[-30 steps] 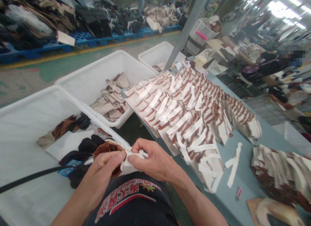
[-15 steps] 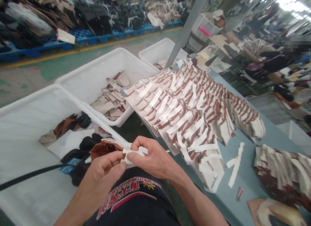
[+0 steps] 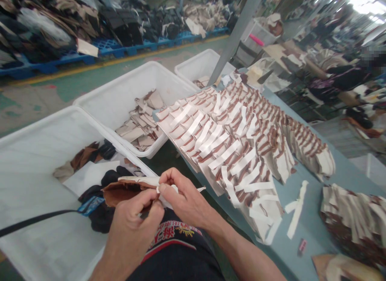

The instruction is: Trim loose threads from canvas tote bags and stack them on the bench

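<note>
Both my hands meet low in the middle of the head view, over my lap. My left hand (image 3: 132, 224) is closed on a brown and cream leather piece (image 3: 123, 189) held nearly flat. My right hand (image 3: 183, 198) pinches a white strip (image 3: 169, 189) at the right end of that piece, thumb and forefinger pressed together. To the right, on the blue-grey table (image 3: 304, 224), lie overlapping rows of the same cream and brown pieces (image 3: 229, 144), several with white strips across them.
Three white bins stand left of the table: the nearest bin (image 3: 36, 152) holds dark and brown scraps, the middle bin (image 3: 120, 100) cream offcuts. Loose white strips (image 3: 297, 208) and another pile of pieces (image 3: 352, 216) lie at the right. A grey post (image 3: 235, 35) rises behind. People work at far right.
The leather piece has been turned from curled upright to nearly flat. My left hand slid right, closing under the right hand's pinch. The view shifted slightly.
</note>
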A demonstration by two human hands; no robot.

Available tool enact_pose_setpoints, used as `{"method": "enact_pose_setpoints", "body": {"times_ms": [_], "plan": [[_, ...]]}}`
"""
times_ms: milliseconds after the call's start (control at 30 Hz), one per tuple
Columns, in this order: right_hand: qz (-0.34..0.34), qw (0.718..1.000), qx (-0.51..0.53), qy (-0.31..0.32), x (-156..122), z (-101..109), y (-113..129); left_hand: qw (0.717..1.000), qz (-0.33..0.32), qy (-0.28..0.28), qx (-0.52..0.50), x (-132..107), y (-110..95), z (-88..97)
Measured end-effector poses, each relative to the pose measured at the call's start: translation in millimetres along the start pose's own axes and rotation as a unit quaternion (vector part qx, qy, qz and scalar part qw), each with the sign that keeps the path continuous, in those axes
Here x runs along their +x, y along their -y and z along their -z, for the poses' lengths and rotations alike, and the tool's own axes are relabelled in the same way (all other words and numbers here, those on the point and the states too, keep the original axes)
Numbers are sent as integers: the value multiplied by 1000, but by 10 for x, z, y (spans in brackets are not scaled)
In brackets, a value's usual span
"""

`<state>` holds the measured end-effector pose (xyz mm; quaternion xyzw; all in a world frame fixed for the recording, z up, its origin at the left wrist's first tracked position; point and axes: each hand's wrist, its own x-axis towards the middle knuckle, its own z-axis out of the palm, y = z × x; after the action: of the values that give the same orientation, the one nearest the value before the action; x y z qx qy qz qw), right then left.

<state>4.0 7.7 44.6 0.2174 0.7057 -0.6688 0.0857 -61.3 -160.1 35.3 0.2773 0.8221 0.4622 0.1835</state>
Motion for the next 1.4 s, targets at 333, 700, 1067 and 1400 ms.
{"method": "enact_pose_setpoints", "body": {"times_ms": [333, 700, 1067, 1400], "plan": [[22, 1000, -4, 10, 19, -24, 87, 997, -12, 44, -65, 93, 26, 150], [370, 908, -152, 122, 256, 379, 323, 981, -59, 158, -92, 281, -129, 497], [312, 868, -316, 222, 311, 487, 590, 990, -64, 124, -2, -10, -31, 442], [12, 942, 20, 336, 226, 466, 583, 968, -251, 23, 9, -100, -79, 298]]}}
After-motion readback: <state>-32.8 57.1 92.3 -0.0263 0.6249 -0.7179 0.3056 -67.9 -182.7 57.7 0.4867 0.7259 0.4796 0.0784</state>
